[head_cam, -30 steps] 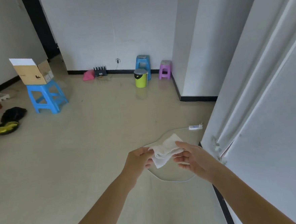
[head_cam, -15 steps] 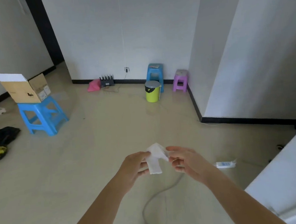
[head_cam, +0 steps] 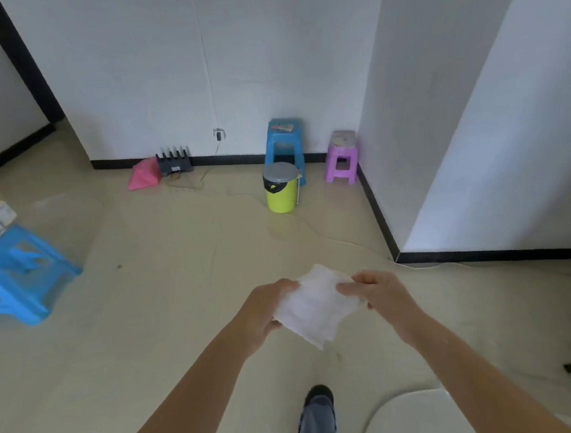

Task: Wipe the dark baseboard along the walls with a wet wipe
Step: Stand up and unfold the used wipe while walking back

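A white wet wipe (head_cam: 312, 307) is spread out between my two hands, in front of me above the floor. My left hand (head_cam: 267, 309) pinches its left edge and my right hand (head_cam: 380, 292) pinches its right edge. The dark baseboard (head_cam: 378, 216) runs along the foot of the white walls: along the far wall, down the side of the jutting corner, and off to the right. It lies well beyond my hands.
A lime bin (head_cam: 281, 188) with a grey lid, a blue stool (head_cam: 285, 147) and a purple stool (head_cam: 341, 156) stand near the far corner. A pink bag (head_cam: 144, 174), a black router (head_cam: 174, 161) and cables lie by the far wall. Another blue stool (head_cam: 17, 269) carries a cardboard box at left. My foot (head_cam: 320, 413) shows below.
The view has swung left, away from the white panel at right, and moved closer to the far corner. The wipe has gone from bunched to spread flat between my hands.
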`<state>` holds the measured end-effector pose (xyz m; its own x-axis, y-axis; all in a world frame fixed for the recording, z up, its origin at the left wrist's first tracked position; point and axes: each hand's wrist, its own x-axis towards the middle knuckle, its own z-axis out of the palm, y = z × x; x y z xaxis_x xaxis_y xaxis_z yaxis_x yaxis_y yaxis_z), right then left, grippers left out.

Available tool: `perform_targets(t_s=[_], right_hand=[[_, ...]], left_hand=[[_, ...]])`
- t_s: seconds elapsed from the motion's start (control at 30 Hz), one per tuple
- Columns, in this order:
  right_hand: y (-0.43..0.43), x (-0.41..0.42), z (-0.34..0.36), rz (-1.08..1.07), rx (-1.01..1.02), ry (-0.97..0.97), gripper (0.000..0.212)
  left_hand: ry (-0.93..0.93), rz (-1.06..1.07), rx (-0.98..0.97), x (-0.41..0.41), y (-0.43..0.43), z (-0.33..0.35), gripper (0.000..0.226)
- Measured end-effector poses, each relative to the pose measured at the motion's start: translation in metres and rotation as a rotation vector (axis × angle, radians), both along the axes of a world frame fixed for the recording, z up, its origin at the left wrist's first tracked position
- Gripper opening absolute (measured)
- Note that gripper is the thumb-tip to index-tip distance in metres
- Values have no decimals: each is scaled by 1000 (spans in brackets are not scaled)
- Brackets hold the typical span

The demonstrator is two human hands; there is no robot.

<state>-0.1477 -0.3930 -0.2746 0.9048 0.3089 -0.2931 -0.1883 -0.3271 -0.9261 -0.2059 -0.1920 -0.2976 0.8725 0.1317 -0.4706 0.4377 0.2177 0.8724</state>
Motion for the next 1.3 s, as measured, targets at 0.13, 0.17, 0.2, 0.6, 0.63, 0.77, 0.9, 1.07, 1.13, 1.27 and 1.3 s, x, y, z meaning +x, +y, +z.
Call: perform_targets(t_s=[0.13,0.17,0.2,0.6,0.63,0.77,0.9,1.07,1.13,1.27,1.3], right_hand=[[15,146,-12,-27,190,134,9],[19,181,-15,-51,254,201,6],[24,214,-18,-79,307,257,7],[105,573,-35,-279,220,322,8],[112,610,-38,-282,224,305,8],[132,738,-53,-302,131,230,12],[125,869,-60,-337,33,222,13],[97,995,-72,-275,-48,305,13],[91,1052,-82,-265,-94,314,14],[83,1175,-98,-263,-139,282,13],[80,1206,-101,-259,-140,270,13]], left_hand=[[-25,-25,-36,140,10,-8,22],[-25,-24,-26,173,11,-7,20],[-32,-29,-7,205,14,-6,20],[106,26,-53,562,78,-12,4],[104,30,-63,598,84,-16,5],[131,36,-98,732,107,-29,7],[191,-68,-78,880,120,-40,13],[273,-173,-17,1022,108,-59,20],[282,-173,-1,1078,103,-72,14],[273,-145,50,1196,94,-94,7],[268,-135,66,1226,91,-96,7]])
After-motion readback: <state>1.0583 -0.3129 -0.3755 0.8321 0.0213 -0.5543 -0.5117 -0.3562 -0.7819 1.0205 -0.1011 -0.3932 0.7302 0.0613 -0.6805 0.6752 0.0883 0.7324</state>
